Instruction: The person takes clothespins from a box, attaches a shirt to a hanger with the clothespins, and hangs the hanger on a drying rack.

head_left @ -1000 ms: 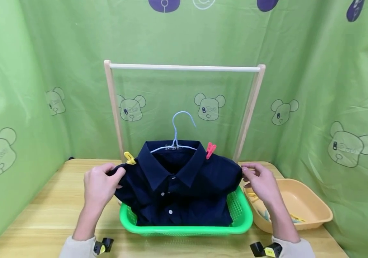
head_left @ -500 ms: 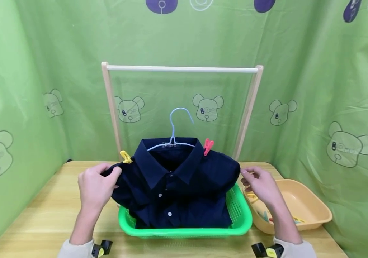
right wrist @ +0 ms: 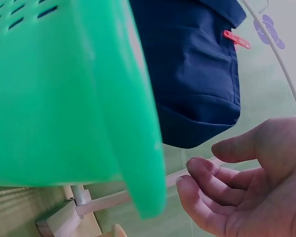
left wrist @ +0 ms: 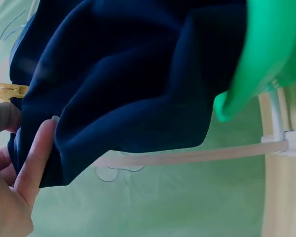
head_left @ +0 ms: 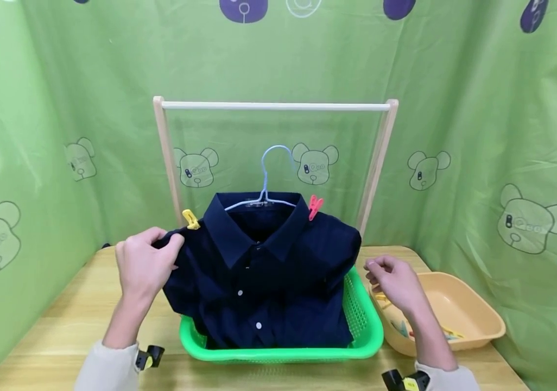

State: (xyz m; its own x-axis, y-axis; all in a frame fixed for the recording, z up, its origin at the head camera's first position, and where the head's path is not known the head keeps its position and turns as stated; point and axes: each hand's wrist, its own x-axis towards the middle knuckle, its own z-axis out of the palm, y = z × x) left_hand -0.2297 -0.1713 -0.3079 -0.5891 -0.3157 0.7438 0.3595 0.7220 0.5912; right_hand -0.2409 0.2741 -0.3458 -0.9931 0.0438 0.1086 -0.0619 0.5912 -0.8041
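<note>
A dark navy shirt (head_left: 288,277) hangs on a light blue wire hanger (head_left: 265,179), its lower part inside the green basket (head_left: 278,355). My left hand (head_left: 143,263) pinches the shirt at the shoulder on the left, thumb in front of the cloth. Close to that grip a yellow clothespin (head_left: 191,219) is clipped on the shoulder seam. On the other shoulder sits a red clothespin (head_left: 315,207). My right hand (head_left: 398,282) is apart from the shirt, its fingers loosely bent with nothing between them, as the right wrist view also shows.
Behind the basket stands a rack with wooden posts (head_left: 378,163) and a white rail (head_left: 276,106). A peach basin (head_left: 459,309) with several clothespins (head_left: 449,332) lies right of the basket, partly behind my right forearm. Green curtains surround the wooden table (head_left: 68,326).
My left hand has lifted slightly, and the shirt, hanger and both clothespins have risen with it. The right hand has let go of the shirt's shoulder and now stays a little away.
</note>
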